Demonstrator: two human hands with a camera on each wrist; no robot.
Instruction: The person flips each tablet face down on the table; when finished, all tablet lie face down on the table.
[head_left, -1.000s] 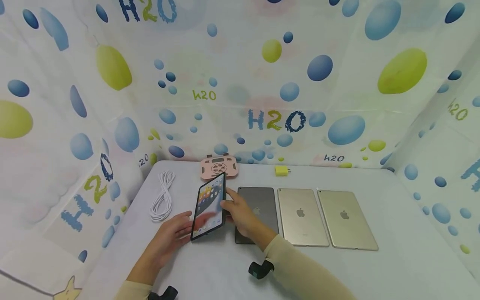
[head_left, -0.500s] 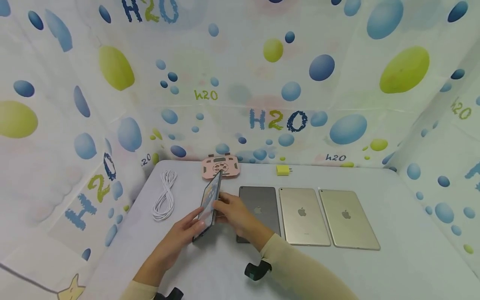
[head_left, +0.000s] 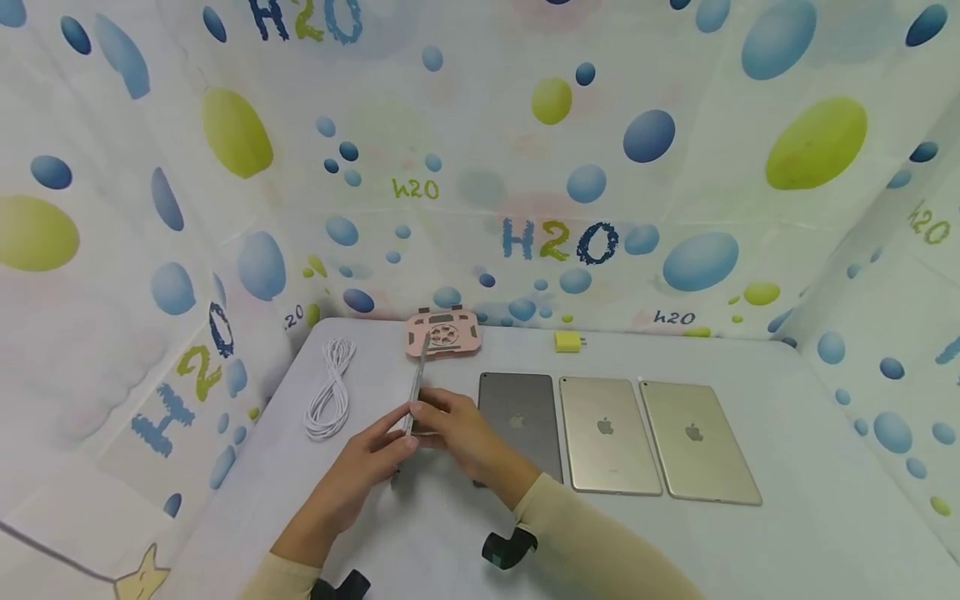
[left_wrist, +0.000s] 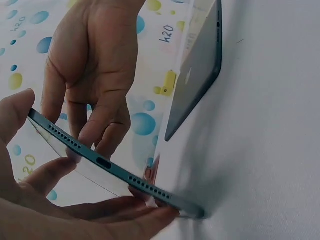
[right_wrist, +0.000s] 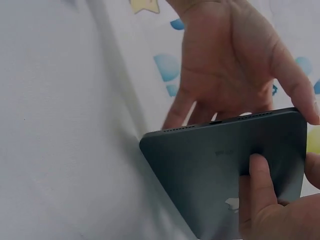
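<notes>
A dark grey tablet (head_left: 417, 379) stands nearly edge-on between my two hands in the head view. My left hand (head_left: 358, 467) holds its near end, the thumb at one corner and the fingers on the screen side. From the right, my right hand (head_left: 468, 437) grips it by a long side, with fingertips on the back. The left wrist view shows the tablet's end edge (left_wrist: 105, 162) with a port and speaker holes. Its dark back (right_wrist: 200, 165) with an apple logo faces the right wrist view, partly covered by right-hand fingers (right_wrist: 261, 175).
To the right lie a dark grey tablet (head_left: 517, 417), a gold tablet (head_left: 609, 442) and another gold tablet (head_left: 701, 446), backs up. A pink case (head_left: 461, 342) and a yellow charger plug (head_left: 567, 342) are at the back. A coiled white cable (head_left: 330, 396) lies left.
The held tablet has turned from showing its screen to nearly edge-on in the head view. My left hand has moved right and up and taken hold of its near end.
</notes>
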